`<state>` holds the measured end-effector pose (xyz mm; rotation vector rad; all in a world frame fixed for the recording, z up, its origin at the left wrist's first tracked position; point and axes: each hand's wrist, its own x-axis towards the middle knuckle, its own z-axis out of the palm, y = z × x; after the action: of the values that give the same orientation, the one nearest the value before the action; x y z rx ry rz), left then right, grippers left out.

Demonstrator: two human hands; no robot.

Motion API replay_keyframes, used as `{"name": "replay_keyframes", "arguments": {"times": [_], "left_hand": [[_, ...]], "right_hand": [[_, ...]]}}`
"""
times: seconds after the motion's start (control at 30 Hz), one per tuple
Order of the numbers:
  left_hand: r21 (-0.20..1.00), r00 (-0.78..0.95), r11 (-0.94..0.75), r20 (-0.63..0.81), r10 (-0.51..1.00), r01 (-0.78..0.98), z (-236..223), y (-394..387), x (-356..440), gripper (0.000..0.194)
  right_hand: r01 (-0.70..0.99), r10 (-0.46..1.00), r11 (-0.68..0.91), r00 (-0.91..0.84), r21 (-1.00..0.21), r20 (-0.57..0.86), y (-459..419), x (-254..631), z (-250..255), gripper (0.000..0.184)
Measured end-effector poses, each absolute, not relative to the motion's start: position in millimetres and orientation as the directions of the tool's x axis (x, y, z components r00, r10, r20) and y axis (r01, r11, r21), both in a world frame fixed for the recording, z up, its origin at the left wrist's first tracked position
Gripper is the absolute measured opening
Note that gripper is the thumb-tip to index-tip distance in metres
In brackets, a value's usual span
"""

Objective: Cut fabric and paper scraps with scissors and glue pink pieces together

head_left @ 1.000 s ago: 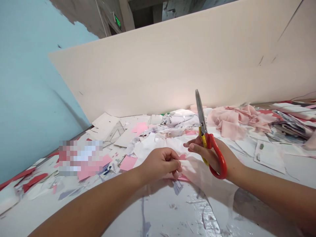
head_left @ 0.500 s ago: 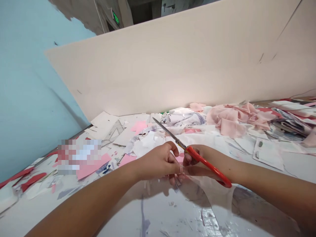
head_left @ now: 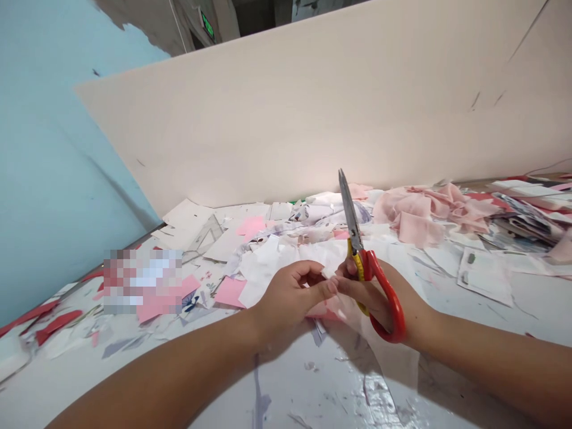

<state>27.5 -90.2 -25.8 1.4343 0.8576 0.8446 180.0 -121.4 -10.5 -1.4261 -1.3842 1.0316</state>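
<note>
Scissors point(head_left: 351, 217) with red and yellow handles hang on my right hand point(head_left: 413, 301), blades closed and pointing up and away from me. The thumb and fingers of that hand also pinch at a thin whitish piece of fabric point(head_left: 329, 271). My left hand point(head_left: 286, 298) is closed on the same piece, its fingertips meeting those of the right. Sheer white cloth point(head_left: 397, 363) drapes below the right hand to the table. A pink piece point(head_left: 325, 311) lies under the hands. How far the fabric runs between the fingers is hidden.
Pink fabric scraps point(head_left: 429, 208) heap at the back right, near stacked pieces point(head_left: 527, 220). White paper pieces point(head_left: 187, 217) and a clear set square point(head_left: 204, 238) lie back left. A pale panel point(head_left: 286, 119) stands behind the table point(head_left: 214, 393); a blue wall point(head_left: 53, 179) is left.
The scissors have swung from pointing up-left to nearly upright, showing the yellow handle. My fingertips have shifted slightly up, and the whitish piece shows between them.
</note>
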Motion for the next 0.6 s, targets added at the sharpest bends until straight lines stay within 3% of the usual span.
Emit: {"name": "replay_keyframes", "arguments": {"times": [0.27, 0.6], "left_hand": [[0.94, 0.48, 0.259, -0.125, 0.868, -0.224, -26.2, -100.0, 31.5, 0.02], [0.961, 0.531, 0.247, -0.145, 0.835, -0.127, -29.0, -97.2, 29.2, 0.026]], "right_hand": [[0.358, 0.986, 0.051, 0.128, -0.932, 0.103, -128.2, 173.1, -12.4, 0.028], [0.375, 0.99, 0.099, 0.061, -0.922, 0.131, -123.5, 177.8, -13.0, 0.02]]}}
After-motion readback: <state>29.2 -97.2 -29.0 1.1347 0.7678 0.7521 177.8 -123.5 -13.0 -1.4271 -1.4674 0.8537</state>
